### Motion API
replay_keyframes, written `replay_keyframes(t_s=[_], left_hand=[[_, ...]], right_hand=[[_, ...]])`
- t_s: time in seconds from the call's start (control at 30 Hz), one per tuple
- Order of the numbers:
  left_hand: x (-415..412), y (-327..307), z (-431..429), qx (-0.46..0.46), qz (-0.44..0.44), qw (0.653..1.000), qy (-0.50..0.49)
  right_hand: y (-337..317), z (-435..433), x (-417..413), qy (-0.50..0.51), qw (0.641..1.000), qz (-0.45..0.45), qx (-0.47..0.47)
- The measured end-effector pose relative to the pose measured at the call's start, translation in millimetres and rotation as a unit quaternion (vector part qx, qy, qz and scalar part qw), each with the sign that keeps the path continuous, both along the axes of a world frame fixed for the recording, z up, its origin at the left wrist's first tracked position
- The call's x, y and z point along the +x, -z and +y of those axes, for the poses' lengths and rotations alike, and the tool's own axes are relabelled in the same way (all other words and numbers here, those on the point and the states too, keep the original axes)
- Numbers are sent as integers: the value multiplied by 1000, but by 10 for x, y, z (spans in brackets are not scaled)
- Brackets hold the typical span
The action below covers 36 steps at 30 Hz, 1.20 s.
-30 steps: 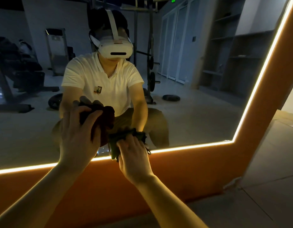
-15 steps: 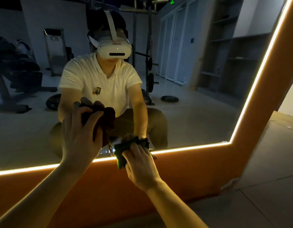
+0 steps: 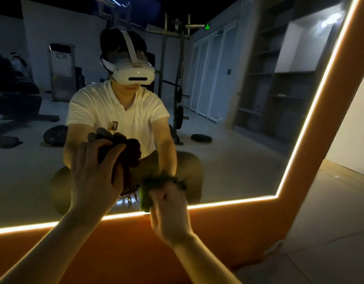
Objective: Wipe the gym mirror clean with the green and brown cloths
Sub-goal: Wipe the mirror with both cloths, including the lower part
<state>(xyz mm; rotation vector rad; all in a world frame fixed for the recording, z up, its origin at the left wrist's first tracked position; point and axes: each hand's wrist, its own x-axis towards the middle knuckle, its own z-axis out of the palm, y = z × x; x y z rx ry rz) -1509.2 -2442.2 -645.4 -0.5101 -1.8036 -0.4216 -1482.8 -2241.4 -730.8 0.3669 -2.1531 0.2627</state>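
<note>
Right hand (image 3: 169,214) grips green cloth (image 3: 145,198) (blurred).

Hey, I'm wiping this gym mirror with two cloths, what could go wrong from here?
1. The green cloth in the right hand sits at the light strip; it may snag or drag grime along that edge.
2. The room is dim, so streaks on the mirror may go unnoticed.
3. The left hand bunches the brown cloth, so little of it may touch the glass.
</note>
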Motion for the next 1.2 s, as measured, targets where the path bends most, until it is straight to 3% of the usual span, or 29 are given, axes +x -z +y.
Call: replay_keyframes(t_s=[0.03,0.07,0.17,0.27,0.37,0.43,0.53,0.6,0.67,0.7,0.77,0.83,0.9,1.07,1.2], left_hand=[[-3,-11,-2,9,0,1000,-1],[-8,-9,-4,12,3,1000,0],[-18,35,-5,-1,21,1000,-1],[-11,72,-50,-27,12,1000,1],[-5,74,-97,-50,-25,998,13],[-13,87,-114,-57,-36,998,15],[-35,91,-117,-53,-31,998,-1],[-34,100,-116,-58,-36,998,-17],[9,118,-125,-76,-36,996,-36],[49,140,-143,-89,-37,994,-45],[115,139,-159,-116,-38,992,-41],[167,108,-186,-130,-39,989,-51],[242,61,-249,-129,-48,989,-55],[520,-183,-501,-34,-110,993,-40],[704,-341,-768,39,-130,990,-43]], right_hand=[[166,49,79,-30,995,-29,92],[214,206,90,-51,990,-42,121],[-386,633,88,27,998,-37,-52],[-1395,950,-14,113,963,68,-237],[-1871,774,-150,147,933,124,-304],[-1633,419,-164,125,947,135,-265],[-680,130,-52,30,994,70,-76],[-130,190,79,-26,996,-7,88],[-7,329,72,-62,987,-28,143],[-112,358,41,-72,991,-13,109],[-575,462,-13,-30,997,41,-55],[-1125,617,-52,21,968,95,-233],[-1418,650,-94,27,936,124,-328],[-1344,159,-242,1,935,168,-312],[-1081,-443,-201,-42,965,118,-229]])
